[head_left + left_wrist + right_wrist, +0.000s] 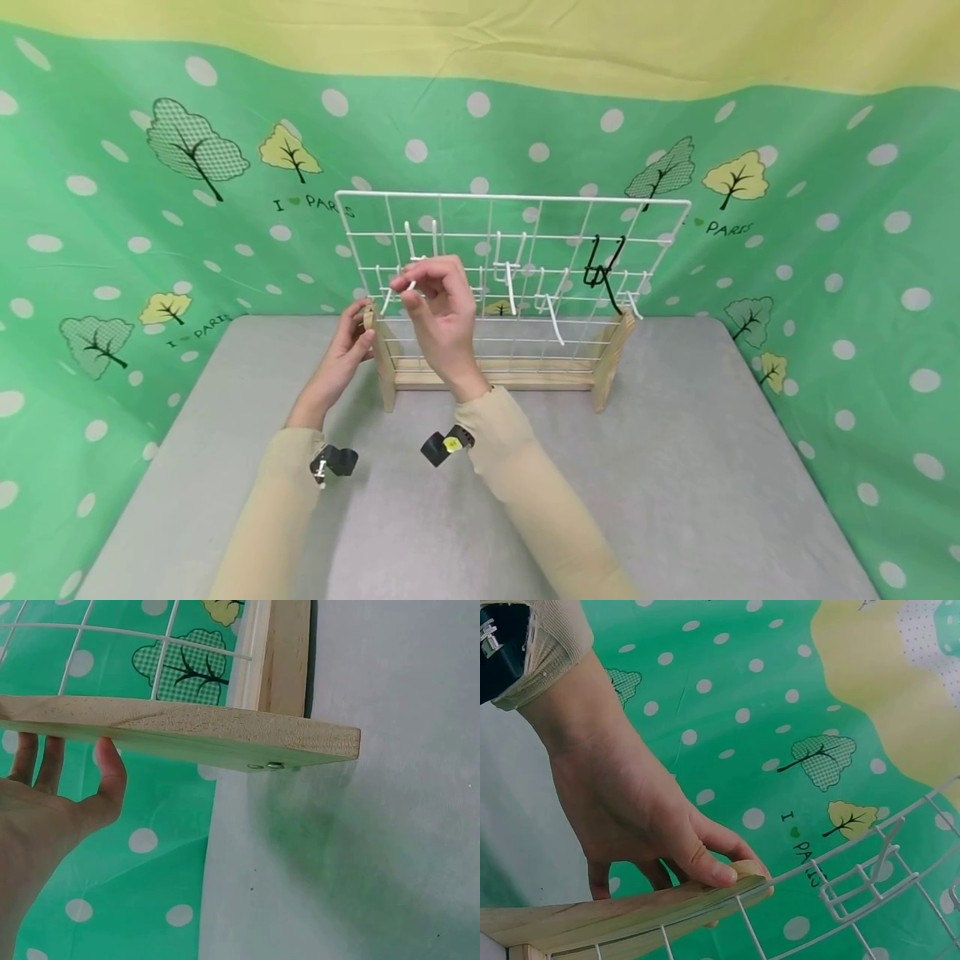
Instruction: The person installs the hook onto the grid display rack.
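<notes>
A white wire grid panel (517, 200) stands upright in a wooden stand (491, 382). My left hand (348, 333) grips the top of the stand's left side board (384, 362); the right wrist view shows this hand (645, 802) with its thumb on the wood and a finger round the tip. My right hand (442, 312) is raised before the grid's left part, thumb and forefinger pinching the tip of a white hook (412, 286). That hand covers much of the hook. Another white hook (386, 298) hangs by the left edge.
Farther right on the grid hang white hooks (511, 287), one lower (555, 321), another by the right edge (635, 306), and a black hook (606, 275). The stand is on a grey tabletop (675, 500). A green dotted cloth (480, 150) surrounds the back and sides.
</notes>
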### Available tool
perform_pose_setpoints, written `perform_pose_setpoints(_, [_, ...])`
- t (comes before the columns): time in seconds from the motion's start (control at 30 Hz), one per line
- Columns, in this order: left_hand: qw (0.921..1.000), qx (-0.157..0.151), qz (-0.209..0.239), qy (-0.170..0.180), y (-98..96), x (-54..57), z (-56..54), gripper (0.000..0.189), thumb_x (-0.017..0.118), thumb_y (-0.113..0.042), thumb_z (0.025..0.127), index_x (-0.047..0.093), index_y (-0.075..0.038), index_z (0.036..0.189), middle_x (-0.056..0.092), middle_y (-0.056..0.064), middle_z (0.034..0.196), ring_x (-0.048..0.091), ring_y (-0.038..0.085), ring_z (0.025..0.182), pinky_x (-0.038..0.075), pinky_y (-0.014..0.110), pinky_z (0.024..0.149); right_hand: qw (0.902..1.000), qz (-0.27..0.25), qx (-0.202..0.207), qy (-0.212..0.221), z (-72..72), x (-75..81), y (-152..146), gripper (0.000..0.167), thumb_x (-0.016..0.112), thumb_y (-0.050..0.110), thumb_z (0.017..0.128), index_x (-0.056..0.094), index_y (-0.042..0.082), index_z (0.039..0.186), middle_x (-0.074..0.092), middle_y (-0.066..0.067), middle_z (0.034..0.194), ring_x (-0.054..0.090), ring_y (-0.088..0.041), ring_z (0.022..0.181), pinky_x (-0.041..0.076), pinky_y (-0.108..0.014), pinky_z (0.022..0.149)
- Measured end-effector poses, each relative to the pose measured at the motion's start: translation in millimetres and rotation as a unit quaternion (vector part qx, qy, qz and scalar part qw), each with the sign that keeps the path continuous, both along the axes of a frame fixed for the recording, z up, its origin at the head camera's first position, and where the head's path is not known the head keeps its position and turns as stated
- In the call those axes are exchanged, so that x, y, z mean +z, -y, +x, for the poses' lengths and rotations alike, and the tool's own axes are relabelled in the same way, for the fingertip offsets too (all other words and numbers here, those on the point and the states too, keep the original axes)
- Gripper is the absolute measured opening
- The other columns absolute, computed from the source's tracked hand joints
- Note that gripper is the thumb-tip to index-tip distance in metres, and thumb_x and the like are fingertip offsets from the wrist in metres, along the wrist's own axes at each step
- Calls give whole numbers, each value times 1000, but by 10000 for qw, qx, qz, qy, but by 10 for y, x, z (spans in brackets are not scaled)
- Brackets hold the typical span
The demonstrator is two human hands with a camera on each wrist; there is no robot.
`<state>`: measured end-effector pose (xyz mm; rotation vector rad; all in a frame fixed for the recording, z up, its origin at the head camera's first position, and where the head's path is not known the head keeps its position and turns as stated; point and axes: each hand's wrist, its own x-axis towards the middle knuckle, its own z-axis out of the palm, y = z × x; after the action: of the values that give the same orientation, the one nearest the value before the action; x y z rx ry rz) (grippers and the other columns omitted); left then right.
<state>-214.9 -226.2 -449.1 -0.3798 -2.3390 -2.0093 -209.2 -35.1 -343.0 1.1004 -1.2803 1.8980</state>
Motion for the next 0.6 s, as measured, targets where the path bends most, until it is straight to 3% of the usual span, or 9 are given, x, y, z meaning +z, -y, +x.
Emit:
perform_pose_setpoints(0.3, [10000, 26, -37, -16, -2, -18, -9, 52, 39, -17, 105, 15, -18, 151, 30, 25, 145, 33, 36, 129, 43, 31, 87, 9996, -2, -31, 292, -16, -159, 36, 58, 57, 45, 93, 49, -13, 96, 46, -30, 99, 59, -16, 90, 52, -34, 84])
perform_pose_setpoints(0.6, [10000, 41, -68, -23, 8, -45, -32, 52, 39, -16, 105, 15, -19, 151, 28, 26, 146, 30, 42, 132, 42, 34, 87, 9991, 275, -44, 315, -3, -239, 44, 56, 56, 43, 94, 51, -12, 103, 51, -29, 108, 57, -34, 97, 51, -44, 87])
